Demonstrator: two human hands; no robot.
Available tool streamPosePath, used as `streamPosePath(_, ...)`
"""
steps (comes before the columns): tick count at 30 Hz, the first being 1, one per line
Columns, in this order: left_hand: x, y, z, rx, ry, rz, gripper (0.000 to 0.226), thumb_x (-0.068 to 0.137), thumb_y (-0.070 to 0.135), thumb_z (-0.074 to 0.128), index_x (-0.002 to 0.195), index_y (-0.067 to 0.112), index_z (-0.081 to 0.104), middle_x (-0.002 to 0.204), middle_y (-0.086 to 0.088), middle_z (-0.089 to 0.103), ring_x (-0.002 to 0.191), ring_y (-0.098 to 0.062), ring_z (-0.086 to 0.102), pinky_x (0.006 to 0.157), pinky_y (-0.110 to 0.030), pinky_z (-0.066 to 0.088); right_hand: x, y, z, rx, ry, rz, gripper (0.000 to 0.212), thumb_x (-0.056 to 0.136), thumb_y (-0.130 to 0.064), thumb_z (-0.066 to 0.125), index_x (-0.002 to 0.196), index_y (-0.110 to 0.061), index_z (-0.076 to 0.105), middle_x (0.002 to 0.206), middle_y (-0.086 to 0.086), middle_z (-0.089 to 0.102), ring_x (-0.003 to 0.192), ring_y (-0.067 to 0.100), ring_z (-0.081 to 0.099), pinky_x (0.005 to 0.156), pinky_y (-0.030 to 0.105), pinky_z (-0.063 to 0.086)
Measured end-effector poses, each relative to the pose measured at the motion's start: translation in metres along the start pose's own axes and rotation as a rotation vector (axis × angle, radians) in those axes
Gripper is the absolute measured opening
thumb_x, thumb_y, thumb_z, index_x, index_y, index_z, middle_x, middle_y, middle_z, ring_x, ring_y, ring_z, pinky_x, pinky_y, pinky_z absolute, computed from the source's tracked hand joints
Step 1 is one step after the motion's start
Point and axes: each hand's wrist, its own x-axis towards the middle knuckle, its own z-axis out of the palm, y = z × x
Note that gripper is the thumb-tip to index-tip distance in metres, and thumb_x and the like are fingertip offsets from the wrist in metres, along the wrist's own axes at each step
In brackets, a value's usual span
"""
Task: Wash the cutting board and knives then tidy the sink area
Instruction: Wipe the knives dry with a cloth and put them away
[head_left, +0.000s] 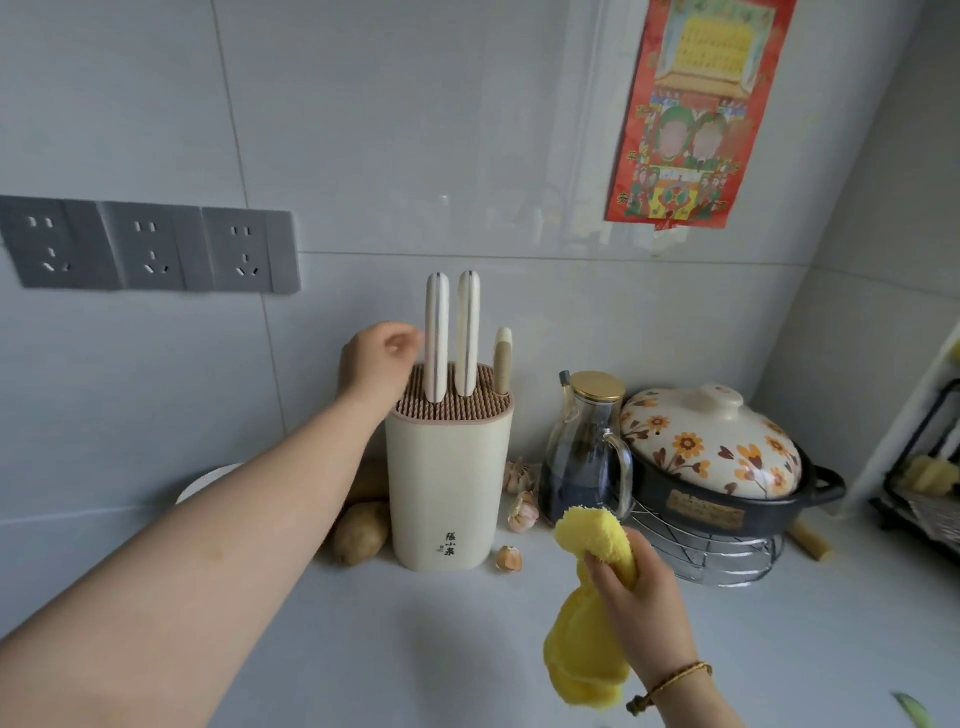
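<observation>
Right hand (631, 587) grips a yellow cloth (587, 649). Left hand (376, 358), grip unclear, is at the knife block (447, 483), where two knives (436, 338) stand.

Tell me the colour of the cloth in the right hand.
The cloth is yellow; the head view shows it best.

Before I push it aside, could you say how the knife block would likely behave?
The knife block is tall and narrow, so a high push may tip it. The knives standing in it probably add top weight.

The block (447, 483) hides both knives' (437, 338) blades.
</observation>
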Motion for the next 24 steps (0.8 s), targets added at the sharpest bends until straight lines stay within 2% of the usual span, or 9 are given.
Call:
streamPosePath(3,-0.024,0.001,-0.005,-0.04,0.055,0.036,0.025,0.091,0.018,0.052,0.105,0.004,0.066,0.107,-0.011,0.068,0.101,-0.024,0.06,0.078,-0.021,0.036,-0.016,-0.005,-0.013,0.004,0.073,-0.009,0.029,0.087,-0.003,0.057,0.081,-0.03,0.049,0.076,-0.015,0.055,0.073,-0.004,0.049,0.059,0.002,0.039)
streamPosePath(5,-0.045,0.01,-0.001,-0.183,-0.015,0.068,0.016,0.089,0.013,0.053,0.086,0.008,0.068,0.079,-0.001,0.072,0.075,-0.007,0.064,0.071,-0.019,0.041,-0.033,-0.007,-0.025,0.004,0.104,0.001,0.03,0.087,-0.003,0.056,0.082,-0.031,0.048,0.077,-0.017,0.054,0.074,-0.005,0.049,0.06,0.001,0.039)
streamPosePath(7,-0.074,0.021,0.005,-0.315,-0.146,0.083,0.018,0.089,0.007,0.054,0.075,0.013,0.063,0.054,0.011,0.062,0.05,0.008,0.057,0.056,-0.009,0.044,-0.051,-0.007,-0.037,-0.018,0.137,0.007,0.03,0.087,-0.003,0.056,0.082,-0.032,0.048,0.077,-0.017,0.054,0.074,-0.005,0.049,0.061,0.001,0.039)
streamPosePath(9,-0.104,0.03,0.012,-0.358,-0.304,0.122,0.016,0.089,0.007,0.054,0.077,0.013,0.062,0.058,0.011,0.061,0.051,0.007,0.058,0.053,-0.004,0.043,-0.069,-0.005,-0.051,-0.043,0.205,0.024,0.031,0.086,-0.003,0.056,0.079,-0.032,0.048,0.074,-0.016,0.054,0.071,-0.003,0.05,0.06,0.002,0.039)
streamPosePath(12,-0.152,0.045,0.025,-0.376,-0.562,0.159,0.02,0.09,0.011,0.055,0.074,0.022,0.06,0.067,0.004,0.063,0.06,-0.004,0.059,0.063,-0.018,0.048,-0.103,0.001,-0.079,-0.075,0.333,0.082,0.025,0.087,-0.005,0.057,0.075,-0.026,0.049,0.071,-0.01,0.055,0.069,0.01,0.051,0.058,0.007,0.038)
streamPosePath(16,-0.215,0.055,0.042,-0.438,-0.729,0.131,0.029,0.09,0.003,0.052,0.068,0.021,0.061,0.046,0.01,0.061,0.045,0.003,0.055,0.049,-0.008,0.044,-0.148,0.01,-0.118,-0.066,0.49,0.175,0.01,0.087,-0.009,0.057,0.085,-0.017,0.052,0.072,-0.008,0.054,0.075,0.015,0.05,0.058,0.007,0.036)
streamPosePath(19,-0.261,0.058,0.059,-0.455,-0.839,0.106,0.031,0.09,0.002,0.052,0.066,0.02,0.061,0.044,0.008,0.06,0.043,0.002,0.054,0.048,-0.009,0.043,-0.177,0.014,-0.145,-0.084,0.587,0.246,0.008,0.088,-0.011,0.056,0.088,-0.018,0.051,0.076,-0.004,0.055,0.077,0.015,0.05,0.061,0.019,0.038)
streamPosePath(22,-0.305,0.069,0.075,-0.484,-0.957,0.077,0.028,0.089,0.003,0.053,0.067,0.018,0.062,0.045,0.005,0.059,0.043,0.002,0.055,0.046,-0.007,0.043,-0.209,0.018,-0.173,-0.108,0.646,0.295,0.011,0.089,-0.011,0.054,0.086,-0.021,0.05,0.073,-0.012,0.052,0.071,0.006,0.048,0.057,0.01,0.036)
streamPosePath(24,-0.339,0.083,0.085,-0.499,-1.025,0.064,0.028,0.09,0.003,0.053,0.067,0.016,0.063,0.045,0.005,0.06,0.043,0.001,0.055,0.046,-0.008,0.044,-0.238,0.023,-0.197,-0.139,0.696,0.302,0.02,0.089,-0.011,0.054,0.077,-0.025,0.047,0.072,-0.013,0.051,0.07,0.007,0.048,0.056,0.007,0.034)
